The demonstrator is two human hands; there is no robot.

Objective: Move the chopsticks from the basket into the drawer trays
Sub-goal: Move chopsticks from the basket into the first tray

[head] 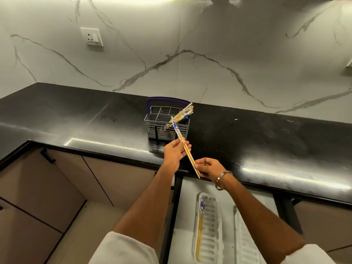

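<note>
I'm seeing one pair already lying in the left drawer tray [219, 210], the second tray [245, 241] beside it looking bare. My right hand [208, 168] and left hand [176, 151] are both pinching the held chopsticks [187, 155] mid-shaft; they're probably light, stiff and slick. More chopsticks [181, 116] are leaning in the basket [152, 128].

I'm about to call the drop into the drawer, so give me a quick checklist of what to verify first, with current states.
1. Pair of chopsticks held in both hands, left hand and right hand: ok.
2. Pair clear of the basket: ok, it is out and above the counter edge.
3. Drawer open, left tray reachable: ok.
4. Room in the left tray beside the chopsticks already lying there: ok.
5. Two sticks aligned at the tips: cannot tell.
6. Basket emptied: not ok, more chopsticks remain in it.
</note>
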